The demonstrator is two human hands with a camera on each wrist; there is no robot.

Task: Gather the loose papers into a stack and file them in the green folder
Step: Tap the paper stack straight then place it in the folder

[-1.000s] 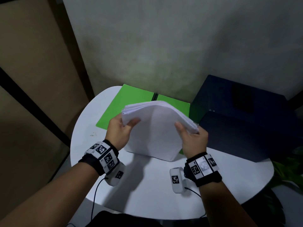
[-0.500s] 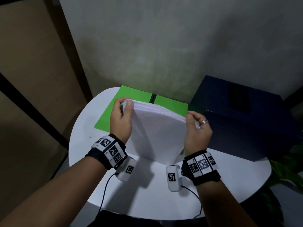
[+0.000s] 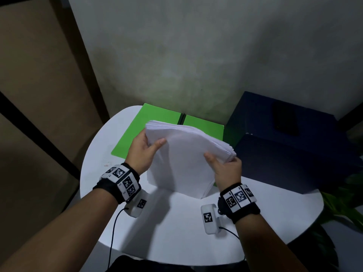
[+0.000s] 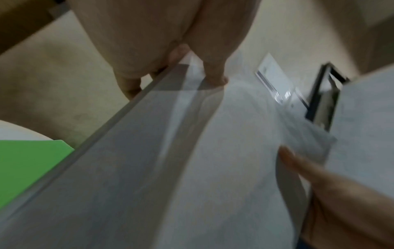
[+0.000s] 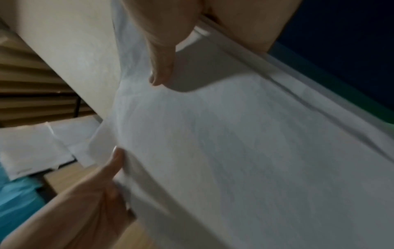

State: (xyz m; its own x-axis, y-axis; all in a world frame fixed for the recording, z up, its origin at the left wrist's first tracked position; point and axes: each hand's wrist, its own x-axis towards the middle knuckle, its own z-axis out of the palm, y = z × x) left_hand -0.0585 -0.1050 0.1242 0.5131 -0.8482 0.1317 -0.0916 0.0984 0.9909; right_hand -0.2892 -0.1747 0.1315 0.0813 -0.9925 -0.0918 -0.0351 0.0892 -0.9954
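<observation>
Item: stack of papers (image 3: 188, 154), white, thick, stood on its lower edge on the table (image 3: 176, 232) near its middle, upper part arched toward you. Since half a second ago you have tipped it back down from a more upright stance, and your thumbs have come round onto the near face; the pose now matches the one of a second ago. That reads as a jogging cycle: lift, tap, settle. The right-hand edges look fanned, so squaring is probably not finished.

Left hand (image 3: 144, 152): grips the upper left corner of the stack, thumb on the near face, fingers behind it.

Right hand (image 3: 225, 167): grips the right edge lower down, thumb on the near face, fingers wrapped round the far side. Both wrist views are blurred but show a thumb pressed on the sheets.

Green folder (image 3: 157, 122): lies open and flat at the far edge of the table, directly behind the stack, partly hidden by it, dark spine in the middle. No papers are seen inside it.

Dark blue box (image 3: 284, 134): at the table's far right edge, just beside the folder.

Standing: gathering appears done, filing not yet begun.
</observation>
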